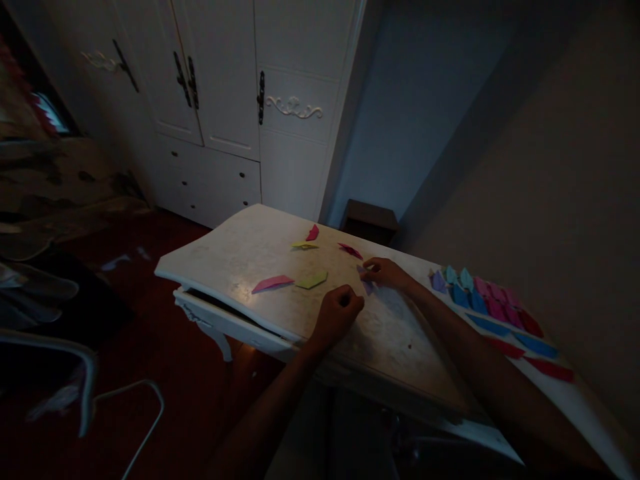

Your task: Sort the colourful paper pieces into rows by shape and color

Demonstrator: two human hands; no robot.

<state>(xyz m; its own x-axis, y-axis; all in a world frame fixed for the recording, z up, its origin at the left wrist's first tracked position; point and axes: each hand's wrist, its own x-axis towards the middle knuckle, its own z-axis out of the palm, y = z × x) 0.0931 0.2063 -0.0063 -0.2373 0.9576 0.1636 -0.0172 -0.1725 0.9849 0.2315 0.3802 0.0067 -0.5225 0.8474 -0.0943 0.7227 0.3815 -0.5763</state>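
Observation:
My right hand (384,273) has its fingers closed on a purple folded paper piece (367,284) lying low over the white tabletop (400,320). Closer to the table's front edge, my left hand (339,312) is curled into a loose fist, and nothing shows in it. Beyond and left of the hands lie a green folded paper (313,280), a pink folded paper (273,284), a yellow one (304,246) and a red one (313,233). A dark pink folded paper (351,251) rests just behind my right hand.
Rows of folded paper pieces (467,297) in several colours stand at the table's right end, with flat blue and red paper boats (550,369) in front. A white wardrobe (295,153) and a brown box-like piece (370,217) are behind. A metal frame (90,373) is at left.

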